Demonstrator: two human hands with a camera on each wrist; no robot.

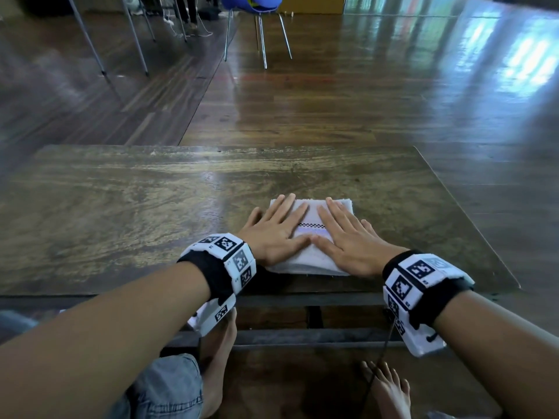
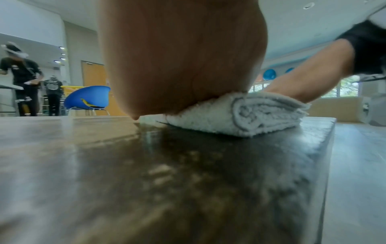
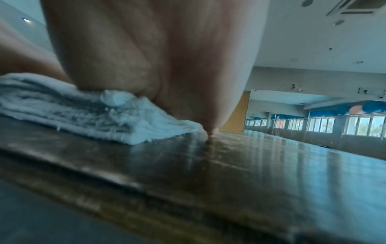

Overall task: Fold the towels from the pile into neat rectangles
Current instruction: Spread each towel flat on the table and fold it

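Observation:
A white towel [image 1: 308, 261], folded into a small thick rectangle, lies on the wooden table [image 1: 151, 207] near its front edge. A thin checked stripe crosses its top. My left hand [image 1: 273, 228] lies flat on the towel's left half, fingers straight, thumb out on the table. My right hand [image 1: 348, 234] presses flat on the right half beside it, the two thumbs nearly touching. In the left wrist view the palm [image 2: 183, 57] bears down on the towel [image 2: 240, 115], whose folded layers show at the edge. From the right wrist, the palm [image 3: 156, 57] squashes the towel [image 3: 73, 115].
No towel pile shows in any view. The table's right edge [image 1: 472, 225] runs close to my right hand. A blue chair [image 1: 257, 4] stands on the wooden floor beyond the table. Two persons [image 2: 23, 79] stand far off in the room. My bare feet show under the table.

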